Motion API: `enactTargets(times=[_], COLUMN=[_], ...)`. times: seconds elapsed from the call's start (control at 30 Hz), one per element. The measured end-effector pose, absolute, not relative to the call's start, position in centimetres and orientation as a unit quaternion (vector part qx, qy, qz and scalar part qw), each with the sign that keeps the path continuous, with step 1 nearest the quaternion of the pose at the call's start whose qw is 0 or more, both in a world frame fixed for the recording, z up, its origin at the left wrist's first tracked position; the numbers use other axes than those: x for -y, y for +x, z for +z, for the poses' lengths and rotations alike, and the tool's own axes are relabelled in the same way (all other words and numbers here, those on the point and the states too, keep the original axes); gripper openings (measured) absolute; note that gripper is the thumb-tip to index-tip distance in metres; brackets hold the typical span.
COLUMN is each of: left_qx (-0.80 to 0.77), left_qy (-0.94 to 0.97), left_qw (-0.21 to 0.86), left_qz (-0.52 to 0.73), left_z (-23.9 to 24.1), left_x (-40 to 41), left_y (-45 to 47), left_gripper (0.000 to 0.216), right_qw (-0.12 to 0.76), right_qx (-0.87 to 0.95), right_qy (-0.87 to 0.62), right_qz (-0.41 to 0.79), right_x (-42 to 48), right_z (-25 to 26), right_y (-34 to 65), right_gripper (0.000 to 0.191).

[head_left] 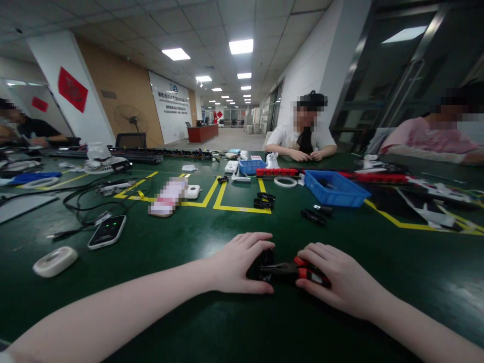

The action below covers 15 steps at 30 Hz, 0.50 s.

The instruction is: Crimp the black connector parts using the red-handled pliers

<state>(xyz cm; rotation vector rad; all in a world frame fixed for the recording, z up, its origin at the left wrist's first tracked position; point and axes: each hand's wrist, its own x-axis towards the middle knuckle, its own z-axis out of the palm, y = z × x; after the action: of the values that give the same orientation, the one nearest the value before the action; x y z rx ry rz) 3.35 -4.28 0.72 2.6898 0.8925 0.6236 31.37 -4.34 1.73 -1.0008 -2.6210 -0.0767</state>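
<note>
Both my hands rest on the dark green table (212, 322) close in front of me. My right hand (333, 277) is closed round the red-and-black handles of a pair of pliers (291, 269), whose black jaws point left. My left hand (242, 262) is cupped over a small black part (264, 259) at the jaws' end, fingers curled over it. Most of that part is hidden under my fingers.
A blue bin (335, 189) stands beyond to the right, with small black parts (264, 200) and black cylinders (312, 216) between it and me. A phone (108, 231), a white oval device (55, 260) and black cables (81, 201) lie left. Two people sit across the table, another far left.
</note>
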Motion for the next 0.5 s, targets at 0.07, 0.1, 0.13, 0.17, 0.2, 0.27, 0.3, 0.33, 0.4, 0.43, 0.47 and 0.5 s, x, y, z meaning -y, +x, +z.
enactTargets(times=[0.07, 0.1, 0.13, 0.17, 0.2, 0.27, 0.3, 0.33, 0.4, 0.43, 0.47, 0.5], left_qx=[-0.301, -0.303, -0.306, -0.306, -0.305, -0.303, -0.304, -0.305, -0.312, -0.316, -0.319, -0.322], left_qy=[0.921, 0.92, 0.92, 0.92, 0.922, 0.926, 0.927, 0.928, 0.928, 0.927, 0.926, 0.924], left_qw=[0.151, 0.161, 0.166, 0.167, 0.162, 0.145, 0.137, 0.129, 0.121, 0.12, 0.119, 0.12], left_qz=[0.197, 0.189, 0.183, 0.179, 0.176, 0.173, 0.171, 0.168, 0.165, 0.164, 0.165, 0.166], left_z=[0.6, 0.6, 0.7, 0.7, 0.7, 0.8, 0.8, 0.9, 1.0, 1.0, 1.0, 1.1], left_x=[4.2, 4.1, 4.1, 4.1, 4.1, 4.2, 4.3, 4.3, 4.4, 4.5, 4.6, 4.6], left_y=[3.4, 3.4, 3.4, 3.4, 3.4, 3.5, 3.5, 3.5, 3.4, 3.4, 3.4, 3.4], left_gripper=[0.08, 0.079, 0.077, 0.076, 0.075, 0.074, 0.074, 0.074, 0.072, 0.071, 0.07, 0.069], right_qw=[0.162, 0.164, 0.166, 0.168, 0.17, 0.172, 0.174, 0.178, 0.189, 0.195, 0.201, 0.207], right_qx=[0.92, 0.92, 0.919, 0.919, 0.918, 0.917, 0.916, 0.915, 0.913, 0.912, 0.911, 0.91], right_qy=[-0.355, -0.356, -0.356, -0.357, -0.357, -0.359, -0.361, -0.361, -0.362, -0.361, -0.36, -0.358], right_qz=[-0.023, -0.022, -0.02, -0.018, -0.017, -0.014, -0.014, -0.013, -0.013, -0.014, -0.017, -0.02], right_x=[4.5, 4.5, 4.5, 4.5, 4.5, 4.4, 4.4, 4.4, 4.3, 4.3, 4.2, 4.2], right_z=[1.8, 1.8, 1.7, 1.5, 1.4, 1.1, 1.0, 0.9, 0.7, 0.7, 0.6, 0.5], right_y=[31.3, 31.4, 31.4, 31.5, 31.6, 31.7, 31.8, 31.8, 31.9, 31.9, 31.9, 32.0], right_gripper=[0.027, 0.027, 0.027, 0.028, 0.029, 0.031, 0.032, 0.033, 0.032, 0.029, 0.027, 0.026])
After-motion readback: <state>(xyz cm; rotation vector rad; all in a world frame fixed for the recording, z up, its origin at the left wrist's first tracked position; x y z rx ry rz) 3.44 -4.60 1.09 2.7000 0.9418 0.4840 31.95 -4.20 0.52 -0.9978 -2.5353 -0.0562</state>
